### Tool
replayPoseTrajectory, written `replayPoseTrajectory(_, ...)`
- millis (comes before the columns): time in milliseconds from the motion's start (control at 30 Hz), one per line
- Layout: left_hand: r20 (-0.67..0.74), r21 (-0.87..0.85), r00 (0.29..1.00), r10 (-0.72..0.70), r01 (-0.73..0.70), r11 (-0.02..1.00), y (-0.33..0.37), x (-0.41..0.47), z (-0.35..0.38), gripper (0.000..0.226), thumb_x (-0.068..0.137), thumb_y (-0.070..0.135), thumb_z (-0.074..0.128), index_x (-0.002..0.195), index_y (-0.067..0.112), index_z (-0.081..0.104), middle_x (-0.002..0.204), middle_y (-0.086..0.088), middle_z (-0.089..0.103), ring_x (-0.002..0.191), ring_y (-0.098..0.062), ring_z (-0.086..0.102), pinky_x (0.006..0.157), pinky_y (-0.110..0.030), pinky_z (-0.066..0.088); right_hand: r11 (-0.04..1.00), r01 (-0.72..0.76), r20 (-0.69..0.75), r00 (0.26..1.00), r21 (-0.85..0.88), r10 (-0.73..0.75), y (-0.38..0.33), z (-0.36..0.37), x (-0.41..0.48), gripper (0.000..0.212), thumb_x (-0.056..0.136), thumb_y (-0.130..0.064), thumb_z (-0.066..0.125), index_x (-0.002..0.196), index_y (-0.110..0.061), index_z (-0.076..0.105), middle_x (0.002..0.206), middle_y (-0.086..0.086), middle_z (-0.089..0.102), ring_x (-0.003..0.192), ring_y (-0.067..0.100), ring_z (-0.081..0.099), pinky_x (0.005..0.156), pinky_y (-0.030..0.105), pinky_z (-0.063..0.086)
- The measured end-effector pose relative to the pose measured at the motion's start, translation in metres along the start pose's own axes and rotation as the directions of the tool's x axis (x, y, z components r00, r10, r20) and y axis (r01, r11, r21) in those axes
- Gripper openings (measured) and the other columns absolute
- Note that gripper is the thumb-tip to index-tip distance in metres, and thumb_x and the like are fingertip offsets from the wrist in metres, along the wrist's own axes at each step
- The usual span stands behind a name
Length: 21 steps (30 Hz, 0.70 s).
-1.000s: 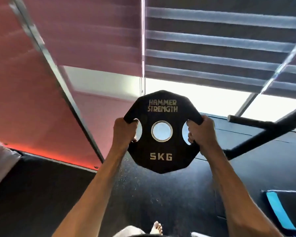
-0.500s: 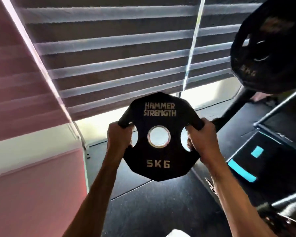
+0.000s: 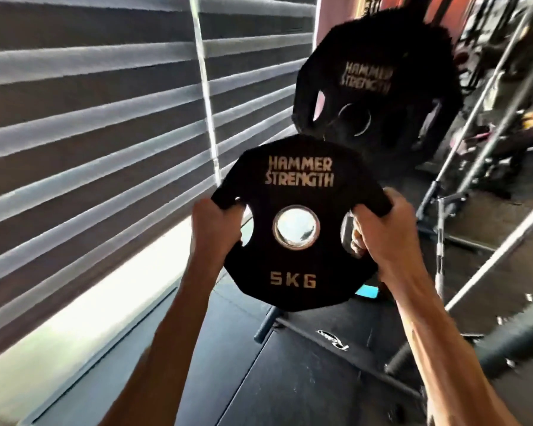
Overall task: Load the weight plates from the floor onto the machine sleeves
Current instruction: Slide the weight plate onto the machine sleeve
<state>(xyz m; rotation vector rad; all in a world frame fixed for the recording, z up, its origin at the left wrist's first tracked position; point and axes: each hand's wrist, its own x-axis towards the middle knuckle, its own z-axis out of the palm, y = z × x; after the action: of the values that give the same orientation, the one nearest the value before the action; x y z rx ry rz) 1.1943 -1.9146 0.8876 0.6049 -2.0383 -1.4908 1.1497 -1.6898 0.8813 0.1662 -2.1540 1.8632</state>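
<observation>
Plate in transit, off the floor. The 5 kg plate (image 3: pixel 294 259) is held upright at about chest height, printed face toward the camera and centre hole unobstructed. The left hand (image 3: pixel 216 232) is clenched round the rim at the left grip slot, and the right hand (image 3: pixel 385 238) is clenched the same way at the right slot, fingers hooked through the opening. Judgement: the symmetric two-hand grip keeps the disc level and square, leaving the bore free to be lined up with a sleeve. A larger black plate (image 3: pixel 379 109) of the same make hangs on the machine just beyond and up-right of the held one. Its image is blurred, and I cannot tell how much bare sleeve protrudes from it. To the left is a wall of horizontal blinds (image 3: pixel 90 118), with bright light along their lower edge. Below is a dark rubber floor (image 3: pixel 290 379) and a low frame tube (image 3: pixel 336 342) of the machine running across the likely foot path. To the right are slanted steel bars (image 3: pixel 486 96) and cluttered gear, close to the right elbow's side. Judgement: the main obstacles are the frame tube underfoot and the tight gap between the bars and the mounted plate. The bore needs raising and shifting right to meet the sleeve.
</observation>
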Motion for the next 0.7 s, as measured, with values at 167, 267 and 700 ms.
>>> replayPoseTrajectory(167,0.1,-0.071,0.994,0.051,-0.044,0.997,0.023,0.051,0.038,0.015,0.075,0.014,0.063,0.062,0.005,0.061,0.042,-0.004,0.051,0.031,-0.018,0.048,0.042,-0.025,0.041,0.998,0.047,-0.11,0.993,-0.04,-0.051,-0.013,-0.002,0.044,0.009,0.062,-0.03,0.061,0.065,-0.03,0.053,0.058,0.004,0.051,0.054,0.022,0.048,0.054,0.038,0.042)
replayPoseTrajectory(267,0.159,-0.113,0.983,0.09,-0.073,0.991,0.038,0.075,0.059,0.014,0.069,0.018,0.061,0.056,0.015,0.056,0.045,-0.007,0.052,0.037,-0.023,0.05,0.044,-0.032,0.046,0.998,0.048,-0.173,0.984,-0.032,-0.053,-0.019,-0.002,0.065,0.011,0.063,-0.026,0.06,0.064,-0.03,0.049,0.057,0.004,0.048,0.05,0.02,0.045,0.051,0.036,0.04)
replayPoseTrajectory(700,0.346,-0.189,0.902,0.258,-0.203,0.961,0.079,0.152,0.112,0.022,0.073,0.01,0.061,0.051,0.014,0.059,0.041,0.001,0.052,0.037,-0.018,0.052,0.04,-0.027,0.042,0.99,0.136,-0.385,0.913,-0.023,-0.135,-0.038,0.0,0.111,0.016,0.077,-0.005,0.053,0.087,0.006,0.049,0.05,0.005,0.041,0.037,0.017,0.037,0.04,0.025,0.031)
